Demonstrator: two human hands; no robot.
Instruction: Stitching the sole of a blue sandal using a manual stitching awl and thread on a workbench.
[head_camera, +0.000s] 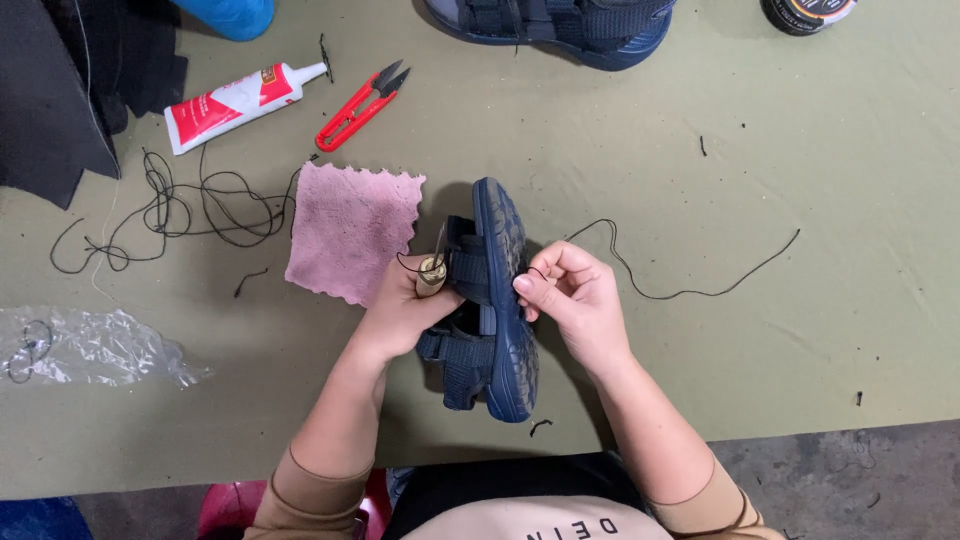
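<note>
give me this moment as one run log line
left hand: holds wooden-handled awl at sandal strap | right hand: pinches black thread against sole | navy sandal: on edge on green table

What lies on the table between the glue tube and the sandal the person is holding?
In the head view, red thread snips and a pink cloth lie between the glue tube and the dark blue sandal, with tangled black thread just left of that line.

Olive-green counter (800, 150) carries: pink cloth (350, 232), red thread snips (358, 106), glue tube (235, 102), tangled black cord (190, 210), crumpled clear plastic (90, 348), second dark sandal (560, 25) at far edge.
</note>
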